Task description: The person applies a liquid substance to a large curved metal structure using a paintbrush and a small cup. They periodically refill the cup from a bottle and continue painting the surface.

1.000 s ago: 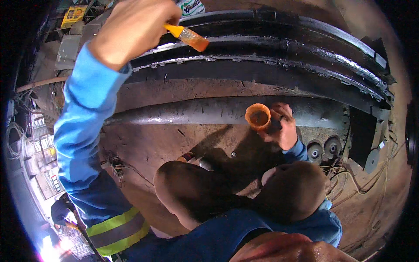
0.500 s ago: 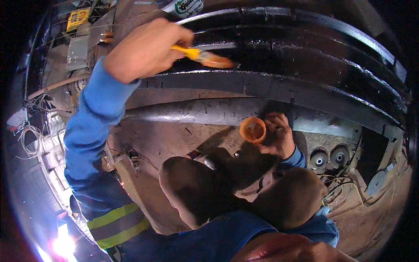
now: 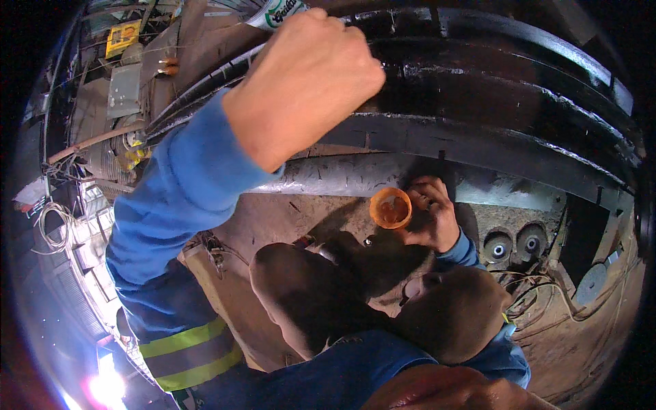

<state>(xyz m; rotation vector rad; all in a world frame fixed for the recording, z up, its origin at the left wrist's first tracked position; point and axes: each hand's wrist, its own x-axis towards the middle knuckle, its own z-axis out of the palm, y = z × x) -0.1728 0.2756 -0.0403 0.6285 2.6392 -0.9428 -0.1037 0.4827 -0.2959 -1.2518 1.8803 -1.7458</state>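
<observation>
My left hand [image 3: 311, 85] is closed in a fist above the long black bars [image 3: 471, 82], which look wet and glossy in places. The paintbrush that the earlier frame shows in it is now hidden behind the hand. Lower down, my right hand [image 3: 436, 215] is wrapped round the side of a small orange cup [image 3: 389, 223], tilted so that its inside shows. Something wet-looking lies at the cup's bottom. Behind the cup runs a grey pipe [image 3: 335, 173]. A white container [image 3: 275, 12] with green markings sits at the top edge, partly covered by my left hand.
Two round discs with metal hubs [image 3: 497, 247] lie at the right, beside loose cables [image 3: 547, 290] and a flat grey disc [image 3: 592, 283]. At the left are a yellow box [image 3: 123, 38], scrap pieces and a cable coil [image 3: 53, 222]. A bright light [image 3: 107, 388] glares at lower left.
My left hand has moved right and closer to the camera, turning so that the paintbrush no longer shows. My right hand and the orange cup have barely moved.
</observation>
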